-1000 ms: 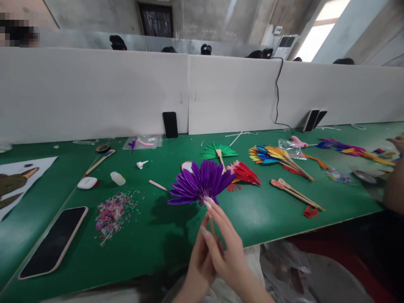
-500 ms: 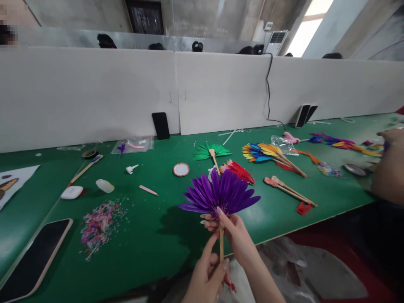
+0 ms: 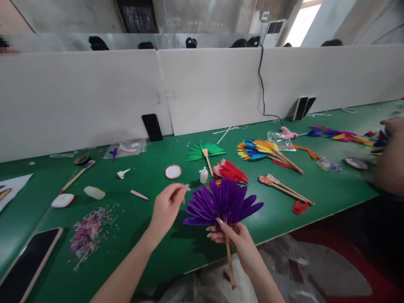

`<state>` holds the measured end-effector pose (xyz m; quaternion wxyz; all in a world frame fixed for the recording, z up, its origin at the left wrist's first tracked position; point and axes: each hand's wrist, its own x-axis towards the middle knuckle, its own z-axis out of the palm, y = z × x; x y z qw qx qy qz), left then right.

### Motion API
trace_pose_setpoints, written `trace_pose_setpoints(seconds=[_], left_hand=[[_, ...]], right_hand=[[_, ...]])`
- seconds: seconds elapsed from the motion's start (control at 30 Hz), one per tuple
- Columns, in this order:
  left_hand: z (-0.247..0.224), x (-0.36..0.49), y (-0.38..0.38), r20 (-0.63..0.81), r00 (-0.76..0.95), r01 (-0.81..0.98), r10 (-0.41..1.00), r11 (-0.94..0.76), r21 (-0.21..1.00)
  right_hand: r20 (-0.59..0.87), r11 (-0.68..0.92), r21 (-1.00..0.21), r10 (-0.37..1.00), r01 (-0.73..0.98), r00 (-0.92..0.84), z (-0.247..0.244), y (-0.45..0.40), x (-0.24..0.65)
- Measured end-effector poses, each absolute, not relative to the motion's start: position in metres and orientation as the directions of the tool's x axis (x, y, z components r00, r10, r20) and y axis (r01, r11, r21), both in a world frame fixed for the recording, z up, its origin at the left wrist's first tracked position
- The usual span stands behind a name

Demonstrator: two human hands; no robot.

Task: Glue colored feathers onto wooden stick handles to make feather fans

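My right hand (image 3: 238, 240) grips a purple feather fan (image 3: 222, 202) where its feathers meet the wooden handle (image 3: 229, 261). The thumb lies across the front of the feather bases, and the handle slants down below the hand. My left hand (image 3: 167, 206) is raised over the table left of the fan, fingers loosely bent, with nothing visible in them. A small white glue bottle (image 3: 203, 175) stands just beyond the fan, to the right of that hand. Behind the fan lies a bundle of red and pink feathers (image 3: 232, 171), partly covered by the purple feathers.
A green feather fan (image 3: 206, 151), multicoloured fans (image 3: 260, 150) and wooden sticks (image 3: 284, 189) lie farther back and right. Paper scraps (image 3: 91, 235), a phone (image 3: 30, 263), a pink tweezer-like tool (image 3: 139, 195) and a round lid (image 3: 173, 171) are leftward. Another person's arm (image 3: 389, 155) is at far right.
My left hand has let go of the wooden handle and moved up and left, over the table. The fan stays in my right hand, slightly lower and tilted. The view has shifted a little.
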<state>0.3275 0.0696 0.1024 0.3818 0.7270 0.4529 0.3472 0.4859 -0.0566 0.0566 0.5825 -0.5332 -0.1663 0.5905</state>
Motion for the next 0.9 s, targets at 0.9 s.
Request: trace_pose_setpoints(seconds=[0.9], left_hand=[[0.101,0.391,0.115,0.373,0.662,0.316,0.651,-0.693,0.648]], right_hand=[[-0.445,-0.344,-0.810,0.888,-0.476,0.115,0.051,-0.056,0.483]])
